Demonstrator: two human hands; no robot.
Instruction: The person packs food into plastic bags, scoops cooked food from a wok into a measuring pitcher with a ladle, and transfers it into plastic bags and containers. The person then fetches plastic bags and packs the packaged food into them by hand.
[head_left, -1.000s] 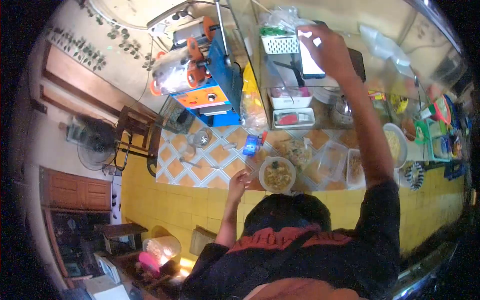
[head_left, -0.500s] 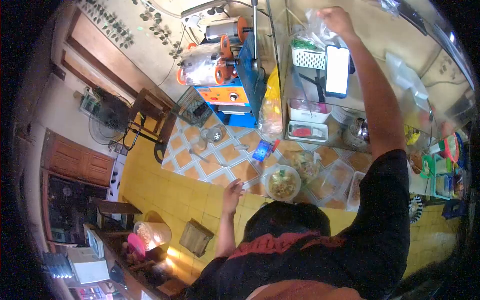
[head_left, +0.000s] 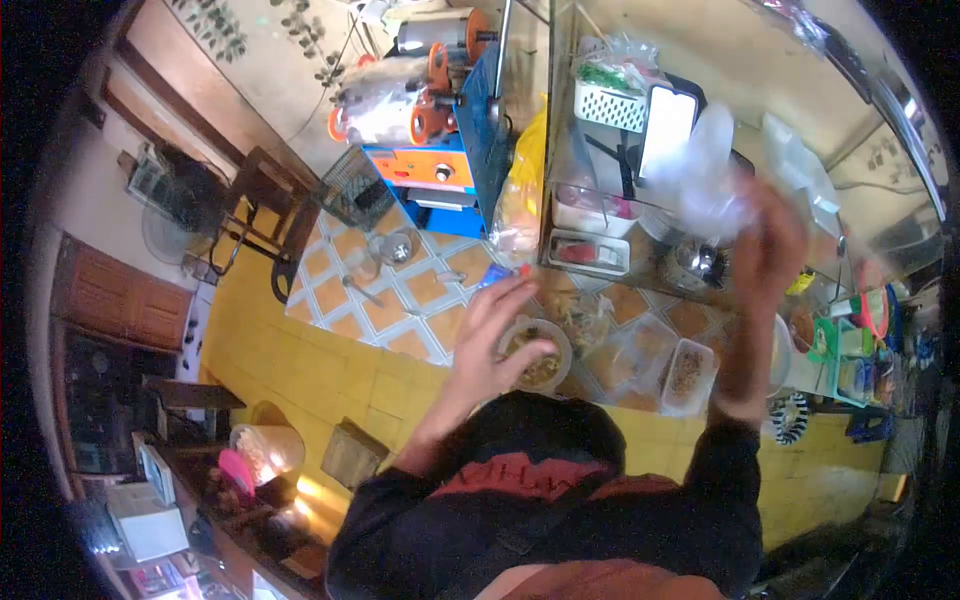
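My right hand is raised at the right, its fingers closed on a clear plastic bag that is smeared by motion. Over the tiled-pattern tabletop my left hand is held with fingers apart and nothing in it. Just beyond its thumb sits a round bowl of food, partly covered by that hand. Beside the bowl lies a clear bag with food inside. A phone with a blue screen shows past my left fingertips.
A blue and orange sealing machine stands at the back. On the glass shelf are a white basket with greens and a phone with a white screen. Plastic tubs line the table's right part. A metal pot holds utensils.
My right hand has come down from the shelf's back toward me, bringing the plastic bag away from the basket. My left hand has risen and spread its fingers near the bowl.
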